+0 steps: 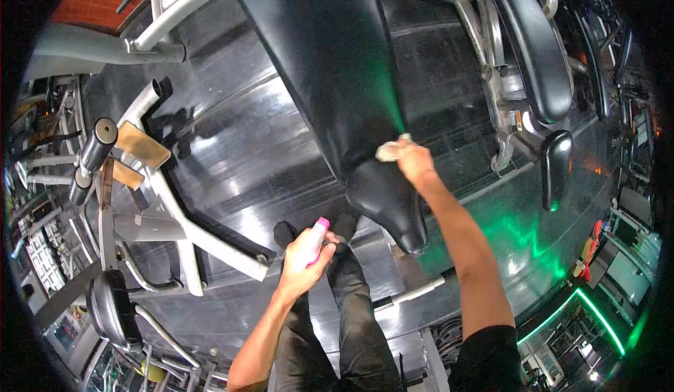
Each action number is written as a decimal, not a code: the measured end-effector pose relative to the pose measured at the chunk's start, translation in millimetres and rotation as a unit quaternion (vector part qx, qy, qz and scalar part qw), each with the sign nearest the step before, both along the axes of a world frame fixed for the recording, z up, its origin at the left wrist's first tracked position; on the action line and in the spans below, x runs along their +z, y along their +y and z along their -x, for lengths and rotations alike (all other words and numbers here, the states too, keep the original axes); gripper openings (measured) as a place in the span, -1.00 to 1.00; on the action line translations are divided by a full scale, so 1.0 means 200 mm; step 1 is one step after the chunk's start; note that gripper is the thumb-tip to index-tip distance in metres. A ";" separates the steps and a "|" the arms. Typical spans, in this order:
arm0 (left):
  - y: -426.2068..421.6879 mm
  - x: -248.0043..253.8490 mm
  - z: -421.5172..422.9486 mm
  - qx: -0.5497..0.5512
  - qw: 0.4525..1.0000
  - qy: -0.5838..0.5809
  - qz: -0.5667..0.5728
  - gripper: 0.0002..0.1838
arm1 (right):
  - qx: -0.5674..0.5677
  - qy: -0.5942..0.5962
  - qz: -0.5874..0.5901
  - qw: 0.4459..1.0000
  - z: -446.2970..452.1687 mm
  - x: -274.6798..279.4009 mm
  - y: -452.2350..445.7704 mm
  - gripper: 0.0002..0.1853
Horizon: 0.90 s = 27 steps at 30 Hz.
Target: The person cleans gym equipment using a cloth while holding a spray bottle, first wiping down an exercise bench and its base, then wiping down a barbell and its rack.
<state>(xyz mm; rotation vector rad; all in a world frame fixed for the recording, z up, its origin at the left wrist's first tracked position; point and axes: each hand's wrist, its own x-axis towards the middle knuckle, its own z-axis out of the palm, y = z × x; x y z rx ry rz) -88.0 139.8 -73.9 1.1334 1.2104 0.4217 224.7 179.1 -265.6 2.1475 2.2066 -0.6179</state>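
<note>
My right hand (415,161) is closed around a pale, bunched cloth (387,152), which touches the black padded bench (330,62) near where its long backrest meets the smaller seat pad (382,195). Lower and to the left, my left hand (303,257) wraps round a white bottle with a pink top (317,234). The bottle is held upright in front of my legs, apart from the bench. My fingers hide part of it. Green light falls along the bench's right edge.
A white steel machine frame (186,227) with a black roller pad (104,133) stands at left. Another padded bench (537,62) is at upper right, its small seat (557,164) below. A white floor bar (419,291) lies near my feet. The dark floor is glossy.
</note>
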 end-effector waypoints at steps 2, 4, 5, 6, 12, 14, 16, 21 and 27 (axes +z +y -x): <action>-0.02 0.00 0.02 0.015 1.000 -0.017 -0.006 -0.74 | -0.034 -0.148 0.145 0.978 -0.20 -0.03 0.00 -0.79; -0.05 0.02 0.03 0.018 1.000 -0.010 -0.002 -0.74 | -0.105 -0.170 0.190 0.961 -0.34 -0.05 -0.09 -0.81; -0.05 0.03 0.04 0.020 1.000 -0.002 -0.003 -0.75 | -0.178 -0.159 0.228 0.944 -0.37 -0.08 -0.13 -0.82; -0.06 0.05 0.06 0.011 0.999 -0.006 -0.031 -0.74 | -0.247 -0.092 0.178 0.948 -0.32 -0.06 -0.16 -0.83; -0.16 0.13 0.13 0.018 1.000 0.002 -0.024 -0.72 | -0.308 0.020 0.029 0.951 -0.02 0.00 -0.12 -0.74; -0.20 0.18 0.14 0.019 0.999 0.008 -0.028 -0.75 | -0.241 0.010 -0.030 0.970 -0.02 0.00 -0.14 -0.66; -0.24 0.23 0.16 0.028 0.999 0.003 -0.015 -0.76 | -0.283 0.066 -0.027 0.956 -0.01 0.17 -0.13 -0.60; -0.38 0.37 0.20 0.029 0.999 0.002 -0.015 -0.82 | -0.419 0.381 -0.169 0.806 -0.06 0.32 -0.31 -0.56; -0.75 0.58 0.29 0.080 0.996 -0.048 0.015 -0.84 | -0.585 0.626 -0.208 0.473 0.26 0.98 -0.90 -0.56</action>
